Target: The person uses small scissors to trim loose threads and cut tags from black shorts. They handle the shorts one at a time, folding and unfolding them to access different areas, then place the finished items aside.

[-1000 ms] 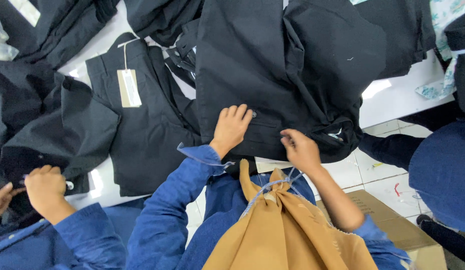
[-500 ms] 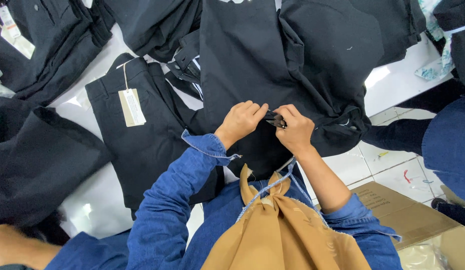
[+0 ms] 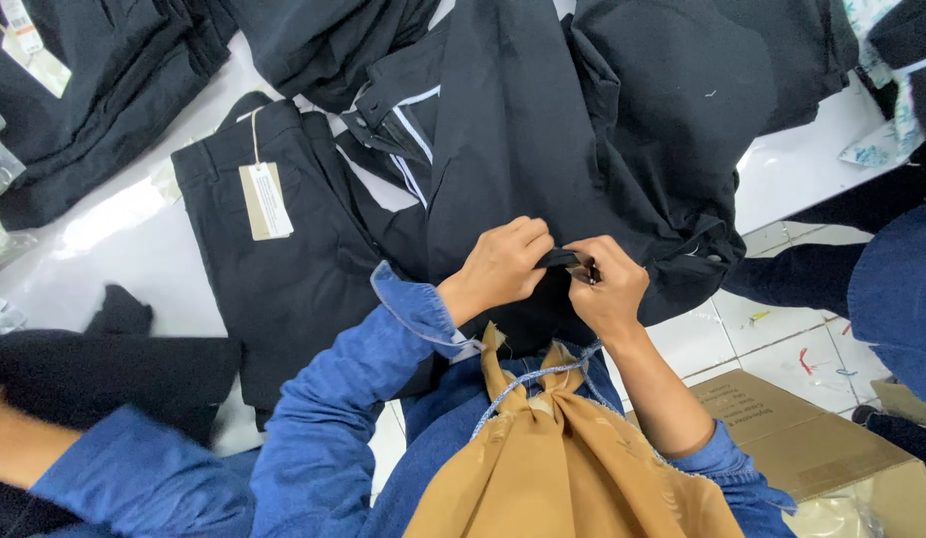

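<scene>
— Trousers [image 3: 582,149], the black pair at the table edge [image 3: 801,179]: where have you got them?

— Right in front of me, hanging partly over the edge. My left hand [image 3: 503,264] and right hand [image 3: 607,289] are both closed, pinching one small black fold of the cloth [image 3: 565,259] between the fingertips.

— What could go wrong?

— Much of the weight hangs off the edge, I'd say, so a loose pinch could let the pair slide to the tiled floor [image 3: 772,329]. The grip is small (only fingertips), so the fold could slip out too.

— Count things for me.

— Two hands of mine on the cloth. One tagged pair [image 3: 283,269] beside it, with one paper tag [image 3: 265,199]. One cardboard box [image 3: 811,438] on the floor. Other black garments lie about; how many, I cannot tell.
</scene>
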